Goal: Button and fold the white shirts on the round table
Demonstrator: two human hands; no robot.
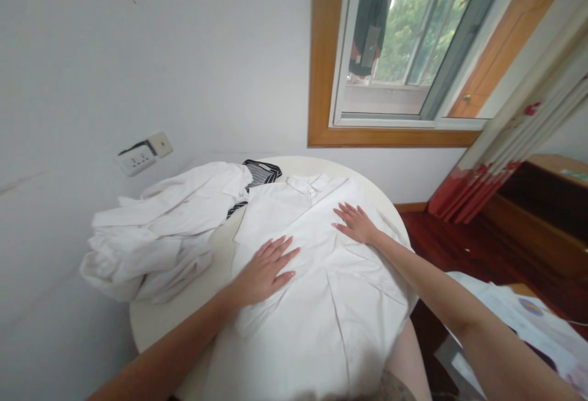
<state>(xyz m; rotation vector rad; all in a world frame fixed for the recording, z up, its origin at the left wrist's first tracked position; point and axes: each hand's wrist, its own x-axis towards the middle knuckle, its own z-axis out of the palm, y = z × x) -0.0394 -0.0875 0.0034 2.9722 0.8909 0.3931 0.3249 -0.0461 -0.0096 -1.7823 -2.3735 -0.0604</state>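
Observation:
A white collared garment [312, 303] lies spread over the round table [386, 196], its collar at the far side and its lower part hanging over the near edge toward me. My left hand [264, 269] rests flat on its left part, fingers spread. Farther up on the right, my right hand [356, 223] presses flat on the cloth, fingers also apart. Neither hand grips anything. A seam or opening runs down the lower middle of the garment, and creases show around both hands.
Crumpled white clothes [169, 223] are heaped on the table's left, by the wall. Behind them lies black-and-white striped cloth [264, 173]. A wall socket [138, 159] sits above the heap. Papers or bags [519, 315] stand at lower right, near a curtain [478, 187] and a wooden cabinet [542, 205].

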